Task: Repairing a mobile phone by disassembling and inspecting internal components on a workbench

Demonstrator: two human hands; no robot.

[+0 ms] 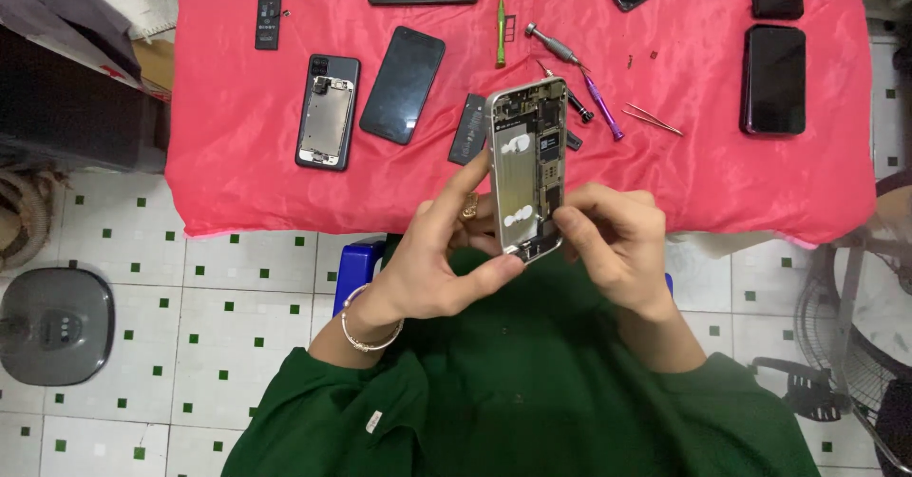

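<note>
— What are the hands holding?

— The left hand [432,258] and the right hand [613,239] are both gripping an opened phone frame [528,165], raised above the near edge of the table [237,182]. The frame is a thin metal rectangle with rounded corners; inside, dark circuit boards and a bare silver plate are showing.

— What is lying around?

— Behind the frame, a flat black battery [467,129] and a purple screwdriver [602,106] are lying on the shiny red cloth, partly hidden by the frame. Metal tweezers [652,119] are resting just beside. Toward the left edge, another opened phone [329,112] and a black screen panel [403,85] are lying.

— How are the hands posing?

— The left fingers are curling around the frame's side, index finger stretching up. The right fingers are pinching the lower corner.
</note>
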